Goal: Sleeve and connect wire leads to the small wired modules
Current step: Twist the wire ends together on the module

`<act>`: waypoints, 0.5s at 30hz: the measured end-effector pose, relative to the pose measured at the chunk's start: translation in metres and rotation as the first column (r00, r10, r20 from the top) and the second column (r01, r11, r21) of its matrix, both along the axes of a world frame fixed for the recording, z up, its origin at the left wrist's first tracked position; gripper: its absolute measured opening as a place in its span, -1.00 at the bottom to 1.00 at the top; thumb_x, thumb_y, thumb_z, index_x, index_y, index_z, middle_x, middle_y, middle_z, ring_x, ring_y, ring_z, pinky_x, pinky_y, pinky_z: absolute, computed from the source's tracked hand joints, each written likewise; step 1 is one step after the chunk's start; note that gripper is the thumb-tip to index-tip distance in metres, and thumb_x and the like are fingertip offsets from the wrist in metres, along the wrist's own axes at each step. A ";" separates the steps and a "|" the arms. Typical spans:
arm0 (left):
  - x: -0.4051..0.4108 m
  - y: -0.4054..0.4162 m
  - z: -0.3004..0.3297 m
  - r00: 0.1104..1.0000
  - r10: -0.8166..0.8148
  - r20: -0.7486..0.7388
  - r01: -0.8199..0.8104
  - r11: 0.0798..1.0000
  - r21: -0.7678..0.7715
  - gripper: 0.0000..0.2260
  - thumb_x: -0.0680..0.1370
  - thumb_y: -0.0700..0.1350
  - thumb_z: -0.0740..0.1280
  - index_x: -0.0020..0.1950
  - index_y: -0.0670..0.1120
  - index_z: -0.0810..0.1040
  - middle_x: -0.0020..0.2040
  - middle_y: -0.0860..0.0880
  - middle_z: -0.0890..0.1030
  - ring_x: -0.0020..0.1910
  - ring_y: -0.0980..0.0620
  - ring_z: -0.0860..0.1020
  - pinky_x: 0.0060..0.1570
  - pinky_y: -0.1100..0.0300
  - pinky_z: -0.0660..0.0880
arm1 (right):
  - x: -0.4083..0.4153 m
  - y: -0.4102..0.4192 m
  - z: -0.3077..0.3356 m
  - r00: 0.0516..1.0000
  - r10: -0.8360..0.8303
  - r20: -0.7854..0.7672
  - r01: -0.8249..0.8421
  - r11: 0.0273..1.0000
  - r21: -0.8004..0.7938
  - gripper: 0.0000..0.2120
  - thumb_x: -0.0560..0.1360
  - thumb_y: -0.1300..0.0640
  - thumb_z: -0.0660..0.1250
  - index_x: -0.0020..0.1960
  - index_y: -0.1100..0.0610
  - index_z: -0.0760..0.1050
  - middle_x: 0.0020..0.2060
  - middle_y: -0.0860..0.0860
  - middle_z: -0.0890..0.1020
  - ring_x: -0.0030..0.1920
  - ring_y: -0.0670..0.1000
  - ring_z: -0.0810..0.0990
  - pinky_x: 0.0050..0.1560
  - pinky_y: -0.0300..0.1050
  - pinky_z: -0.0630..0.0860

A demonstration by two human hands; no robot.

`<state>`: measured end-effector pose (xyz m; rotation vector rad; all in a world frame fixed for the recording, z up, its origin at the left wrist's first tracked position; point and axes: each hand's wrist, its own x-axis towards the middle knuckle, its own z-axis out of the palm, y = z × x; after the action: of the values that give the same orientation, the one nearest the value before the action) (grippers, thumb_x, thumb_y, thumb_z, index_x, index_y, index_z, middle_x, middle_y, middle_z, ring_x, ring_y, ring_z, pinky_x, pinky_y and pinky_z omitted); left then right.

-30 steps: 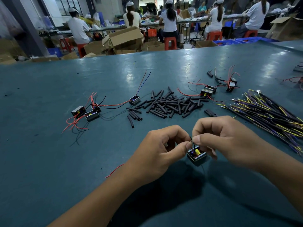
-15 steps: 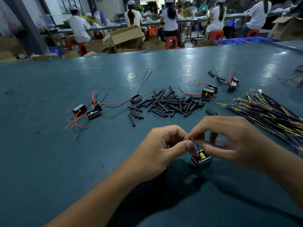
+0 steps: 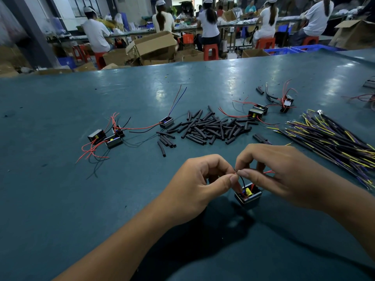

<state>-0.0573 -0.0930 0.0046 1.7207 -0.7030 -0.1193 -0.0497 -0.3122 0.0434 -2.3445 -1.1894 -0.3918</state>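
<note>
A thin black lead [image 3: 241, 180] is pinched by the left hand [image 3: 199, 185] and right hand [image 3: 269, 173], both grips closed; the module [image 3: 248, 196] lies directly below, the lead running steeply down to it.

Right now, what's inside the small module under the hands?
Inside the open-topped module a yellow component shows, with red and blue bits beside it. A black lead rises to where the left hand and right hand pinch it. The fingers hide the far corner.

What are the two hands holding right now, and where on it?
Both hands, left hand and right hand, pinch the thin black lead at its top end, fingertips meeting; the small module hangs below it, ungripped.
</note>
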 end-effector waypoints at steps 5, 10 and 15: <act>0.000 -0.001 0.001 1.000 -0.005 0.013 0.004 1.000 0.013 -0.92 0.62 -0.09 0.37 -0.05 -0.06 0.60 -0.13 0.01 0.72 -0.31 0.25 0.52 -0.31 0.41 0.37 | 0.001 -0.001 0.001 1.000 0.004 -0.002 -0.004 1.000 0.022 -0.84 0.59 -0.04 0.23 0.01 0.01 0.52 -0.17 -0.19 0.55 -0.19 -0.26 0.50 -0.22 -0.30 0.48; -0.001 -0.001 0.000 0.999 0.020 0.042 -0.022 0.999 0.043 -0.90 0.62 -0.01 0.36 -0.05 -0.01 0.58 -0.12 0.01 0.72 -0.41 -0.08 0.42 -0.43 0.06 0.32 | -0.001 -0.002 0.004 1.000 0.011 0.008 -0.011 1.000 0.004 -0.87 0.58 -0.02 0.24 -0.03 0.01 0.51 -0.21 -0.19 0.53 -0.24 -0.20 0.49 -0.23 -0.28 0.45; -0.001 -0.001 0.000 0.991 0.058 0.123 -0.067 0.995 0.070 -0.90 0.61 -0.04 0.36 -0.06 -0.04 0.58 -0.24 0.14 0.65 -0.41 0.18 0.39 -0.37 0.28 0.30 | -0.006 0.008 -0.004 0.960 -0.107 -0.258 0.155 0.972 0.174 -0.89 0.51 -0.04 0.29 -0.19 -0.06 0.47 -0.35 -0.16 0.55 -0.42 -0.09 0.45 -0.37 -0.26 0.36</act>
<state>-0.0588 -0.0940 0.0049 1.8306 -0.7409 0.0030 -0.0560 -0.3045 0.0397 -2.2325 -0.8428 -0.2380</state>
